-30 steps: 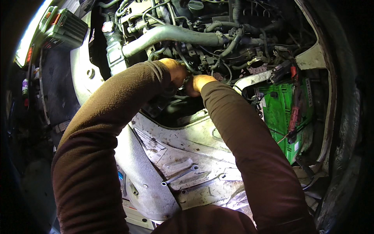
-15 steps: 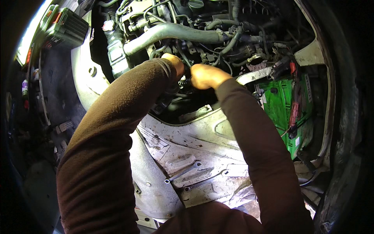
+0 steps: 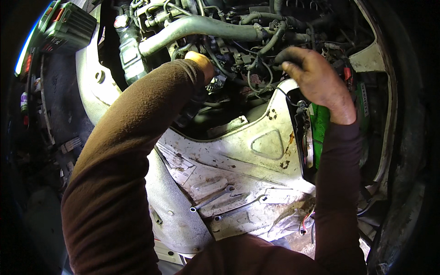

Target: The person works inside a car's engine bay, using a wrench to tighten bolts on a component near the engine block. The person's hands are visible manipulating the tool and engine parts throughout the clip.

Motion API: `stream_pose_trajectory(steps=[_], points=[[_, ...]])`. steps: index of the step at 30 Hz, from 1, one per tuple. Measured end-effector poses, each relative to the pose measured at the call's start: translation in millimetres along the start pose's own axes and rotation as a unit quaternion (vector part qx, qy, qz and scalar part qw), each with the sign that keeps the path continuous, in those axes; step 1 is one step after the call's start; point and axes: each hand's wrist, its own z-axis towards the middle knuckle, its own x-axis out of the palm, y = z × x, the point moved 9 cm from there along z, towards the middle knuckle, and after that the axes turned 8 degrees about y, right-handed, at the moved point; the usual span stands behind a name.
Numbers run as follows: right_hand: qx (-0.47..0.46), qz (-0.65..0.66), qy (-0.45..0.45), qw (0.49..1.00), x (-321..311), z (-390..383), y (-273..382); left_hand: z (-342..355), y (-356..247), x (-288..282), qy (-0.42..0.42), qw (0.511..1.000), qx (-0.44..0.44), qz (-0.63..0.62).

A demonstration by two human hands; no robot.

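Deep in the engine bay, my left hand (image 3: 200, 63) reaches down below a thick pale pipe (image 3: 206, 28). Only the back of it near the cuff shows; its fingers, and whatever they touch, are hidden. To the right, my right hand (image 3: 321, 81) hovers over the front of the bay, near thin cables and a corrugated hose (image 3: 273, 46). Its dark, smudged fingers curve loosely, with the thumb a little apart, and no held object shows. Beneath that wrist sits a green battery (image 3: 320, 133), partly covered by my forearm.
Two wrenches, one (image 3: 211, 199) beside another (image 3: 240, 207), lie on the dirty white front panel (image 3: 220, 151). A black tank with a pale cap (image 3: 121, 21) stands left of the pipe. A dark green toolbox (image 3: 71, 27) is at the upper left. Loose wires (image 3: 305, 222) lie lower right.
My right hand has left the spot beside my left hand and moved right, toward the battery. My left hand stays down among the engine parts. The view has shifted slightly.
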Motion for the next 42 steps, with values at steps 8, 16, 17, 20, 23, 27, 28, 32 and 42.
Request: stream_pose_trajectory(steps=[8, 16, 17, 20, 23, 27, 28, 32, 42], points=[[-0.033, -0.110, -0.017, 0.993, 30.3, 31.4, 6.6, -13.1, -6.3, -10.6, -0.030, 0.999, -0.001, 0.015], [0.025, -0.311, 0.309, 0.898, 163.4, 79.7, -8.2, -14.2, -8.7, -8.5, 0.004, 1.000, -0.002, 0.014], [0.069, -0.332, 0.316, 0.886, 171.7, 81.1, -19.8, -13.7, -10.2, -10.0, 0.010, 1.000, 0.000, 0.014], [0.111, -0.379, 0.422, 0.816, 190.0, 80.8, -26.1, -13.3, -4.2, -2.8, -0.017, 1.000, 0.016, 0.004], [0.131, -0.321, 0.458, 0.819, 204.9, 91.2, -63.7, -14.5, -5.8, -8.1, -0.038, 0.999, 0.026, -0.001], [0.162, -0.306, 0.458, 0.819, 200.6, 97.6, -75.6, -15.9, -8.5, -11.9, -0.026, 1.000, 0.012, 0.001], [0.147, -0.293, 0.444, 0.834, 195.2, 97.7, -63.5, -15.8, -5.8, -8.1, -0.020, 1.000, 0.008, -0.006], [0.080, -0.305, 0.397, 0.862, 185.2, 97.6, -61.1, -8.4, -1.9, -6.8, -0.037, 0.999, 0.033, -0.023], [0.102, -0.312, 0.438, 0.837, 145.9, 71.9, -62.3, -2.9, -4.7, -5.7, -0.011, 1.000, 0.023, -0.014]])
